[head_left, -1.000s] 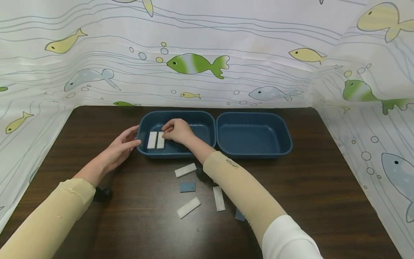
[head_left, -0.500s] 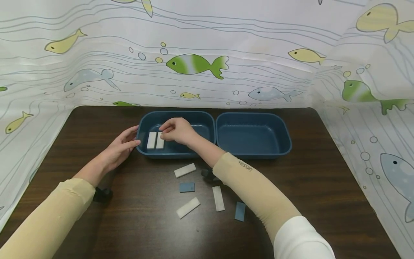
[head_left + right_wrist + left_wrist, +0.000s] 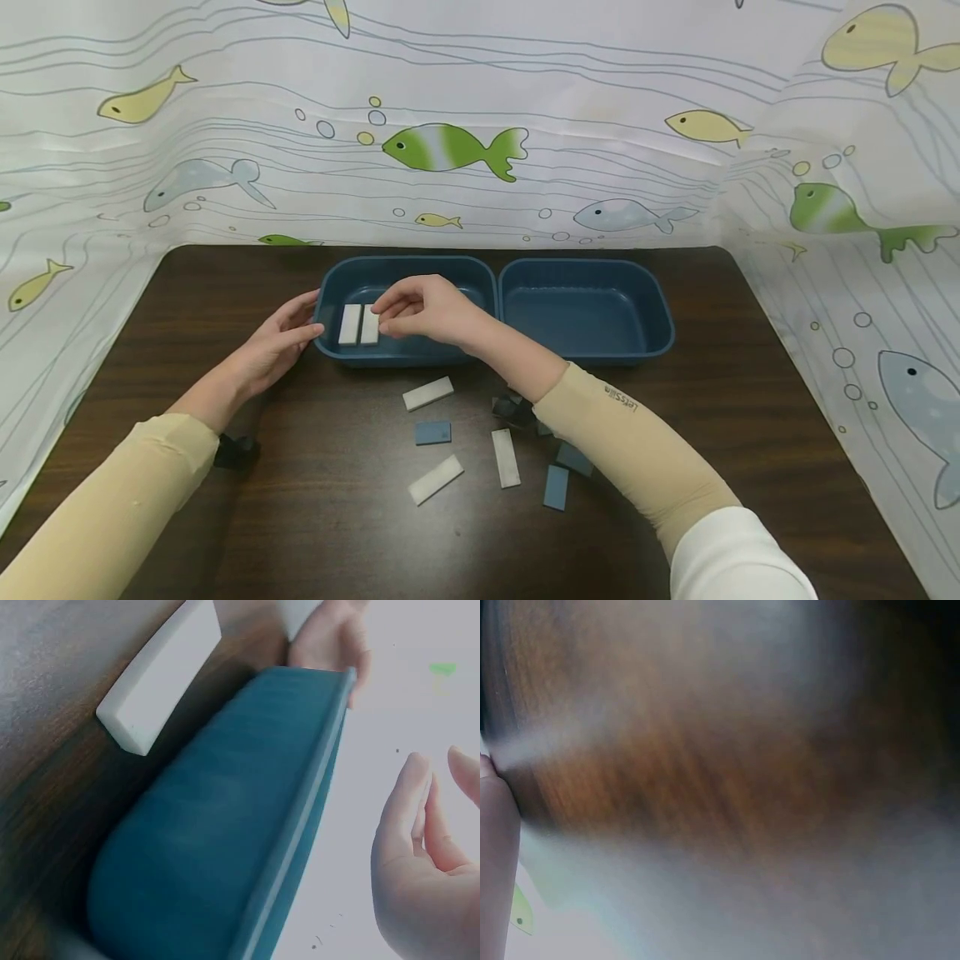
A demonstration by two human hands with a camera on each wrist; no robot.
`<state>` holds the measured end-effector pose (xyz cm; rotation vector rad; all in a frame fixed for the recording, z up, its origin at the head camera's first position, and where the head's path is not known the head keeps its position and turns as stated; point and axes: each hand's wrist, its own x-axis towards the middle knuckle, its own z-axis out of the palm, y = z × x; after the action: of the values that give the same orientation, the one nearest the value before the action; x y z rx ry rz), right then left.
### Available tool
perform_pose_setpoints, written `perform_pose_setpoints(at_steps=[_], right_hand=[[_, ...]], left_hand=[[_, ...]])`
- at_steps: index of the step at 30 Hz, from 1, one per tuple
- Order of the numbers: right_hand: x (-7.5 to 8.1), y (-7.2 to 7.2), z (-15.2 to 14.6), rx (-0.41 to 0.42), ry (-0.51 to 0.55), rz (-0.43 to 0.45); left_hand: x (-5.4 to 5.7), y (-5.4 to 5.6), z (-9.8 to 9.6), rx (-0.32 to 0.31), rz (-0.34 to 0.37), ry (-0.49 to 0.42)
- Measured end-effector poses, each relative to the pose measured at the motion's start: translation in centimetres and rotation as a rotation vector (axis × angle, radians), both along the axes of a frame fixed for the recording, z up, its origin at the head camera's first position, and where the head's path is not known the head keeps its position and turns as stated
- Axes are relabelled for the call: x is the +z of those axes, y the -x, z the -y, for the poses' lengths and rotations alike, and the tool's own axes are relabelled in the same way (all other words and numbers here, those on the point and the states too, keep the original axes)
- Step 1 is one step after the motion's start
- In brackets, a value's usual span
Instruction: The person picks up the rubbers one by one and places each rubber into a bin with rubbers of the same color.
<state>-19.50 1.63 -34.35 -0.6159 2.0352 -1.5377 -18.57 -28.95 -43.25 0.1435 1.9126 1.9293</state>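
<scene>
Two white rectangular blocks, a left one [image 3: 349, 324] and a right one [image 3: 369, 325], lie side by side in the left end of a blue tray [image 3: 408, 362]. My right hand [image 3: 435, 310] is just right of the second block, thumb and fingers parted. In the right wrist view a gap shows between its thumb and fingers [image 3: 397, 810], with nothing held. My left hand [image 3: 273, 343] rests against the tray's left end, thumb at the rim and the other fingers along the outer wall. Only a sliver of that hand enters the left wrist view, where the rest is blurred.
A second blue tray [image 3: 588, 361] adjoins the first on the right. Before them on the dark wooden table [image 3: 315, 500] lie several white blocks [image 3: 428, 393] and flat blue-grey pieces [image 3: 432, 433], some partly behind the right forearm. A fish-patterned sheet [image 3: 315, 192] stands behind.
My right hand has let go of the right-hand white block, its thumb and fingers spreading. The right forearm has swung to the right, uncovering blue-grey pieces. The left hand stays in place.
</scene>
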Motion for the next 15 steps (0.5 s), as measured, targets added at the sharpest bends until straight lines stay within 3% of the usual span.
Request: perform_pose_setpoints(at_steps=[6, 15], right_hand=[[0.9, -1.0, -2.3, -0.019, -0.03, -0.055], [0.9, -2.5, -5.7, -0.045, -0.01, -0.094]], left_hand=[[0.0, 0.0, 0.0, -0.007, -0.002, 0.005], [0.1, 0.0, 0.0, -0.003, 0.013, 0.013]])
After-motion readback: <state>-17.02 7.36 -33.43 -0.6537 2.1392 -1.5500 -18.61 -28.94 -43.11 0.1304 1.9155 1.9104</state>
